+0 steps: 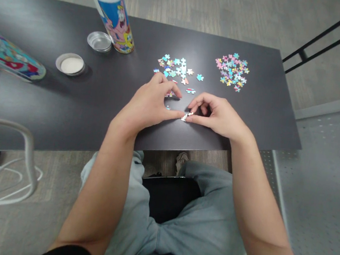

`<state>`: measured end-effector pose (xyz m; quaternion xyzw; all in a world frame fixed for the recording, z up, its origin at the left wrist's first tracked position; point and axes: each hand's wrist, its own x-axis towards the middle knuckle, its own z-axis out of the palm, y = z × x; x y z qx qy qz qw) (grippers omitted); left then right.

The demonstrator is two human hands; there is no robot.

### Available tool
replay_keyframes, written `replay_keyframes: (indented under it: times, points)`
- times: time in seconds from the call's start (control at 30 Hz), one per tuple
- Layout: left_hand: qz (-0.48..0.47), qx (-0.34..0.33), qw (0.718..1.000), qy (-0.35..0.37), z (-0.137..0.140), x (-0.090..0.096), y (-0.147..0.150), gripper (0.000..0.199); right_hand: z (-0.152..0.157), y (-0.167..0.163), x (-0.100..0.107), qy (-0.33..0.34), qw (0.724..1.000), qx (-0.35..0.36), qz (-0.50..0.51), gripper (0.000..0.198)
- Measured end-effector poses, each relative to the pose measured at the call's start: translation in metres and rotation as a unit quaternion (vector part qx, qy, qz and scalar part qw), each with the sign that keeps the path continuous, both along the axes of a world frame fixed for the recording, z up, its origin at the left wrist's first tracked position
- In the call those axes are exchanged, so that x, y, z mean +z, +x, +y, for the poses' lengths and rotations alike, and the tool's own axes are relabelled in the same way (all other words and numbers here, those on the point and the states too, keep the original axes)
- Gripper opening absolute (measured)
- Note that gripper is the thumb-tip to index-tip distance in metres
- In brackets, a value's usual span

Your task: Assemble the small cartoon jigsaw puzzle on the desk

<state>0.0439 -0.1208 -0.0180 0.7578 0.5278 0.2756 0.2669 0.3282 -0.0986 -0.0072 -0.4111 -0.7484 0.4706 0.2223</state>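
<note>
Near the table's front edge, small white-looking jigsaw puzzle pieces (184, 117) lie between my two hands. My right hand (222, 116) pinches one of them between thumb and finger. My left hand (148, 102) has thumb and index finger spread apart, its thumb tip touching the pieces from the left. A few other pieces show in the gap of my left hand and are partly hidden by it. Just beyond the fingers lies a single red and blue puzzle piece (190, 91). A loose group of puzzle pieces (183, 69) spreads behind my left hand.
A second puzzle pile (232, 71) lies at the right of the dark table (263, 113). Left stand a clear cartoon-print tube (118, 23), a metal lid (99, 41), a lid with a white inside (72, 65) and another printed tube (15, 58). A white cable (29, 160) hangs front left.
</note>
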Motion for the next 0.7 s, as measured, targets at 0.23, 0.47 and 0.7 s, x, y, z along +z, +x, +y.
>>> replay_keyframes:
  times: [0.23, 0.47, 0.7]
  points:
    - [-0.007, -0.005, 1.000, -0.006, 0.001, 0.001, -0.001, 0.049, -0.001, 0.010, -0.010, 0.076, 0.997, 0.007, -0.003, 0.039]
    - [-0.004, -0.001, 1.000, -0.008, 0.000, 0.002, -0.001, 0.048, -0.003, 0.014, -0.015, 0.125, 0.992, 0.002, -0.014, 0.023]
    - [0.000, -0.001, 1.000, -0.018, 0.000, 0.004, -0.001, 0.049, -0.001, 0.014, -0.016, 0.121, 0.993, 0.012, -0.005, 0.014]
